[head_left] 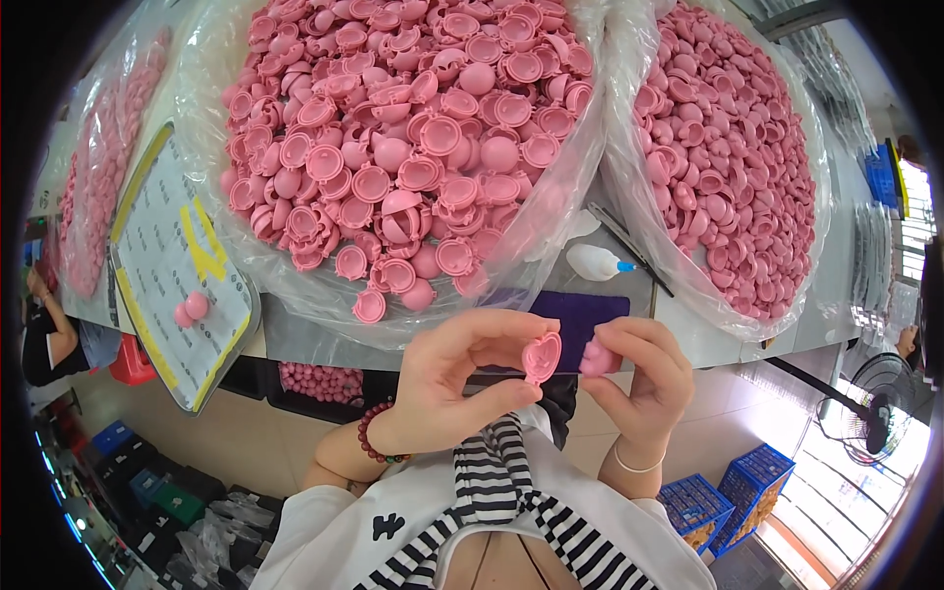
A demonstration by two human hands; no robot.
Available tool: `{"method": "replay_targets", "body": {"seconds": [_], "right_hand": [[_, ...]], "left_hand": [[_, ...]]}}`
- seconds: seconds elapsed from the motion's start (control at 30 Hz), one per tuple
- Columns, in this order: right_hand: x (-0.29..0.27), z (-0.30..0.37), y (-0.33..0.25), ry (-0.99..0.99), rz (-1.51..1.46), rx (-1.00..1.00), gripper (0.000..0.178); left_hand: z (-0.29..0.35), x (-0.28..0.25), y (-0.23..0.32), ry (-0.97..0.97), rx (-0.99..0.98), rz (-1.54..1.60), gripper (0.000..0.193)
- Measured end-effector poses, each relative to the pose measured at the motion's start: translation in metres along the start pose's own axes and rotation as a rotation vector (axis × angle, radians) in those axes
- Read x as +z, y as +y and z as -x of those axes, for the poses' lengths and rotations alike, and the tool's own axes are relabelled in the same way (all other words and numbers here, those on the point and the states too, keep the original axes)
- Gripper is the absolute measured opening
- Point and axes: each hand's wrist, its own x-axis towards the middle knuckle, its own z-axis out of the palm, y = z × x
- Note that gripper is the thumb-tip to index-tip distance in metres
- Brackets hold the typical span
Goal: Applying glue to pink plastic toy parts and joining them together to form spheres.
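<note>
My left hand (pixel 442 379), with a beaded bracelet on its wrist, pinches a pink plastic half-shell (pixel 542 357) with its hollow side showing. A short gap to the right, my right hand (pixel 649 379) grips a small rounded pink plastic piece (pixel 596 360) between thumb and fingers, which partly hide it. Both hands are raised in front of my chest at the table's near edge. Just beyond them lies a dark purple cloth (pixel 595 309). A white squeeze bottle (pixel 593 263) with a blue tip lies on its side behind the cloth.
Clear plastic bags spread open hold a large heap of pink shells (pixel 393 147) and a heap of smaller pink pieces (pixel 728 167). A slim dark tool (pixel 634 251) lies between them. At left, a yellow-taped tray (pixel 162 265) carries pink balls (pixel 197 306). Blue crates (pixel 752 487) stand lower right.
</note>
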Motion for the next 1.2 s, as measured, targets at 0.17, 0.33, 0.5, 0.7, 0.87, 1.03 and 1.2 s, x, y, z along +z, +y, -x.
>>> {"method": "replay_targets", "body": {"seconds": [0.17,0.33,0.5,0.7,0.87,1.03,1.2], "right_hand": [[0.013,-0.011,-0.005,-0.044,-0.042,-0.202,0.036],[0.017,-0.008,-0.002,-0.036,-0.042,-0.17,0.037],[0.017,-0.002,-0.004,-0.049,-0.133,-0.162,0.035],[0.026,0.004,-0.004,-0.047,-0.123,-0.242,0.03],[0.021,0.005,0.009,0.225,-0.103,-0.23,0.025],[0.021,-0.02,0.03,0.33,0.073,0.062,0.046],[0.027,-0.033,0.038,0.218,0.346,0.052,0.033]], "left_hand": [[0.0,0.004,0.001,-0.003,-0.026,-0.116,0.037],[0.0,0.003,0.001,0.016,-0.03,-0.223,0.034],[-0.006,0.004,0.002,0.0,0.064,-0.317,0.041],[-0.007,-0.003,-0.005,0.011,0.122,-0.369,0.044],[-0.003,-0.007,-0.002,-0.025,0.198,-0.42,0.043],[-0.003,-0.007,0.002,-0.084,0.228,-0.325,0.039],[0.006,-0.014,0.003,-0.044,0.146,0.233,0.04]]}}
